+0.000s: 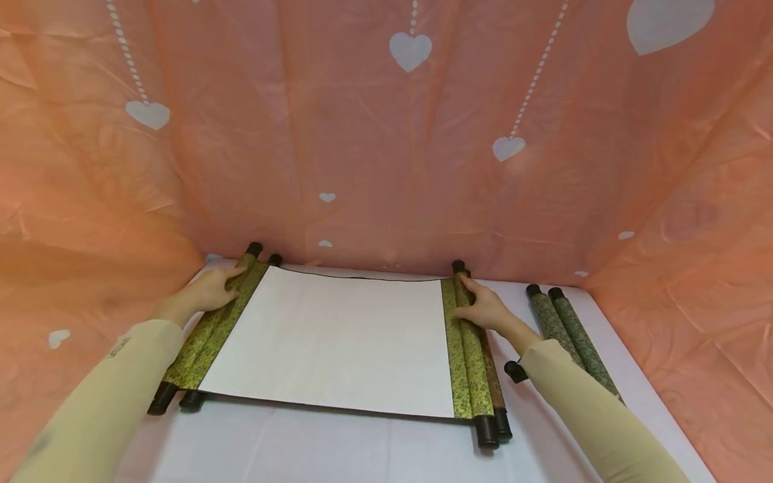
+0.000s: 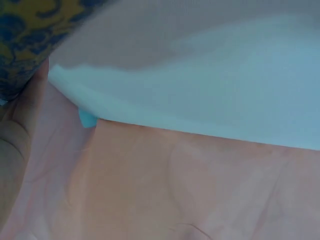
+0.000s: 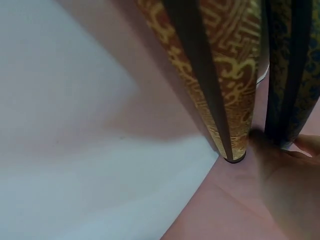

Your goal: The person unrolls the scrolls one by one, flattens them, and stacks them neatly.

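Note:
A hanging scroll lies partly unrolled, its blank white sheet edged by yellow-green patterned bands, with black knobs on the roller ends. My left hand grips the left roller near its far end. On the other side, my right hand holds the right roller, thumb and fingers about its upper part. The right wrist view shows the fingers pinching the dark-patterned roller. Beside it, a brown-and-gold scroll lies rolled up, partly covered by the right roller in the head view.
Two rolled green scrolls lie at the right of the white table. A further black knob shows beside the right sleeve. Pink-orange cloth with white hearts hangs behind the table and at both sides.

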The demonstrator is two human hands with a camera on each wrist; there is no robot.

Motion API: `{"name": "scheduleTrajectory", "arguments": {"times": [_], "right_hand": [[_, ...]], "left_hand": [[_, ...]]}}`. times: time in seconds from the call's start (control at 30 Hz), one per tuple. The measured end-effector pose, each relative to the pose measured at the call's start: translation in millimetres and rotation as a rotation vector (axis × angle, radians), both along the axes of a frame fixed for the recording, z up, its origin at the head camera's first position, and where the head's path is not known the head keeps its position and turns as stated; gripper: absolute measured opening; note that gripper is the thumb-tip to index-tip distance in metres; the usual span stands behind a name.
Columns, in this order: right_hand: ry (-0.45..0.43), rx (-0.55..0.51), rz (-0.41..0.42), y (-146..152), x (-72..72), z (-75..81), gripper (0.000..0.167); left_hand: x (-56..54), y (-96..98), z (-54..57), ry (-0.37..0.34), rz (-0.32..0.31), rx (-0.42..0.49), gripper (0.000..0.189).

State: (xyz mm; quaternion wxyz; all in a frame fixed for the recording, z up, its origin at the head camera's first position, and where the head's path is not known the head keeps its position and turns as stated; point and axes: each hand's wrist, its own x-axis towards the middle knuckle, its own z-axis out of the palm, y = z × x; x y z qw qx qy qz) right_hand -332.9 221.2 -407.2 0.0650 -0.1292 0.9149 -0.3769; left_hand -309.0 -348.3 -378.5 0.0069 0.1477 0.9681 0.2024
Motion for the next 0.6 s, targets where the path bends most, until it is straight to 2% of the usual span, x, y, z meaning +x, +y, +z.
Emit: {"name": "scheduleTrajectory", "arguments": {"times": [0.07,0.23,0.43,0.6], "right_hand": [[0.006,0.004,0.012,0,-2.1,-2.3,0.092],[-0.001,0.008,0.025,-1,-7.6,-4.6,0.091],[-0.021,0.02,0.049,-1,-14.5,-6.6,0.088],[-0.036,0.055,0.082,-1,-18.4,-6.6,0.088]], "left_hand": [[-0.3,0.7,-1.7,-0.029,0.006,0.016,0.065],[-5.5,0.9,-5.3,-0.05,0.011,0.022,0.064],[-15.0,1.2,-10.5,-0.091,0.05,0.03,0.064],[-18.0,1.6,-14.2,-0.122,0.091,0.019,0.064]]}}
